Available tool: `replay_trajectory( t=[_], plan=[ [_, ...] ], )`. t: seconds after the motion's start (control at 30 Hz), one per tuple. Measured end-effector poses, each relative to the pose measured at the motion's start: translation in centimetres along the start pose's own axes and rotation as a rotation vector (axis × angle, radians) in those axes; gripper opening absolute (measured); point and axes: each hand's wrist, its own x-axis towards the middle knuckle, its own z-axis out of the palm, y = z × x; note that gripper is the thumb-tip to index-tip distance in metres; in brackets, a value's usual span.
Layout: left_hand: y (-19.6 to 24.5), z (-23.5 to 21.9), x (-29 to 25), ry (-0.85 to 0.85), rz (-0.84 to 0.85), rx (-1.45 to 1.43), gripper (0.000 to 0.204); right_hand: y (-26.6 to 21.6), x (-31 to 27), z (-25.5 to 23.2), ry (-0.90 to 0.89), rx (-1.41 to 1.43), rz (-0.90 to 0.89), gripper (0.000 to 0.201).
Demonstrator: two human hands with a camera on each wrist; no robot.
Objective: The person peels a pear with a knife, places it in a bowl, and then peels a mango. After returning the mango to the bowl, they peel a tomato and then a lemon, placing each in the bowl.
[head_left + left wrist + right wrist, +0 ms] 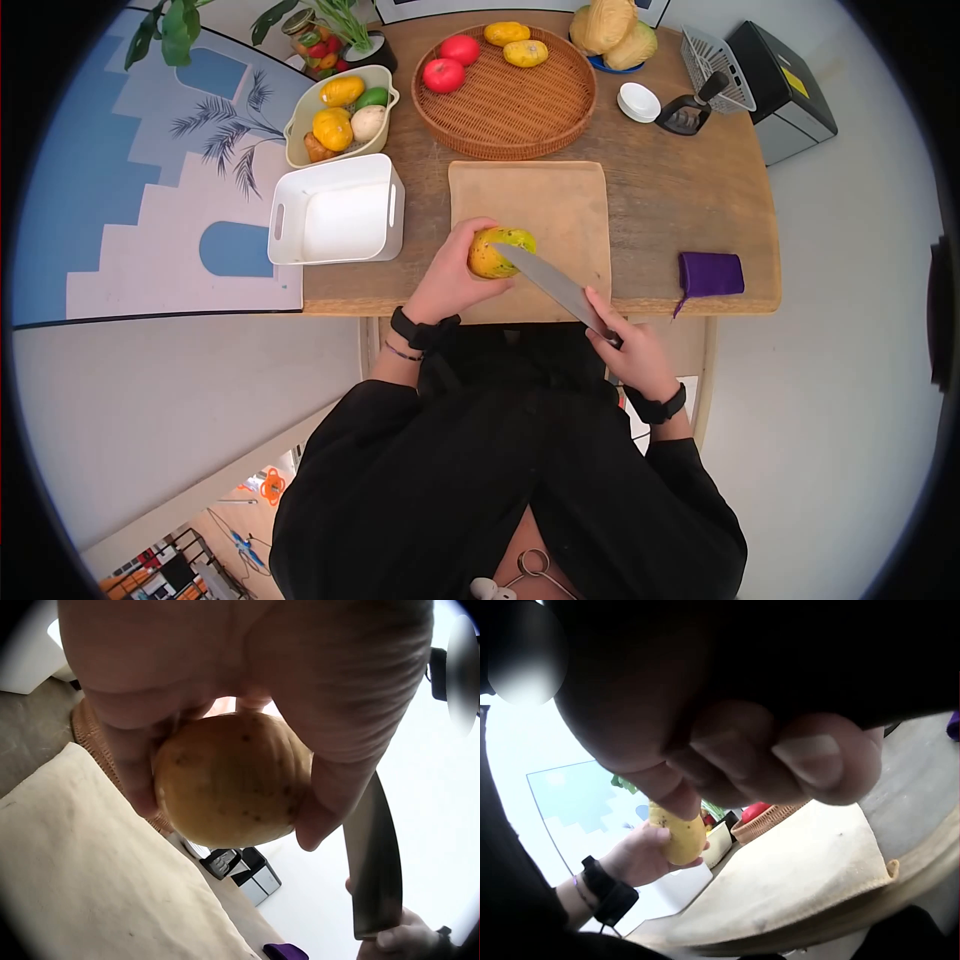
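My left hand point(452, 275) grips a yellow-green mango point(490, 259) with dark specks, fingers on one side and thumb on the other, raised over the cutting mat point(530, 195). In the left wrist view the mango point(234, 780) shows whole skin on its near side. My right hand point(640, 358) holds a kitchen knife point(555, 283) by its dark handle. The broad blade slants up to the left, and its tip overlaps the mango in the head view. The right wrist view shows the curled fingers point(735, 742) from close by, with the handle hidden.
Left of the mat stands a white bin point(345, 212), behind it a cream basket point(291, 138) of fruit. A round wicker tray point(510, 105) with red and yellow produce lies at the back. To the right are a purple wallet point(711, 274), white dish point(638, 101) and black-handled tool point(690, 110).
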Motion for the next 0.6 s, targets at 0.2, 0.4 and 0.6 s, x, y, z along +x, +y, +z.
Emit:
replay_trajectory(
  t=[0.2, 0.4, 0.6],
  plan=[
    [0.2, 0.0, -0.4, 0.005, 0.024, 0.004, 0.073, 1.3, 0.2, 0.6, 0.108, 0.039, 0.005, 0.07],
    [0.2, 0.1, -0.3, 0.091, 0.024, 0.024, 0.072, -0.8, -0.3, -1.3, -0.154, 0.151, -0.007, 0.07],
    [0.8, 0.2, -0.4, 0.065, 0.053, 0.099, 0.075, 0.8, 0.9, -0.4, 0.136, 0.037, 0.058, 0.069]
  ],
)
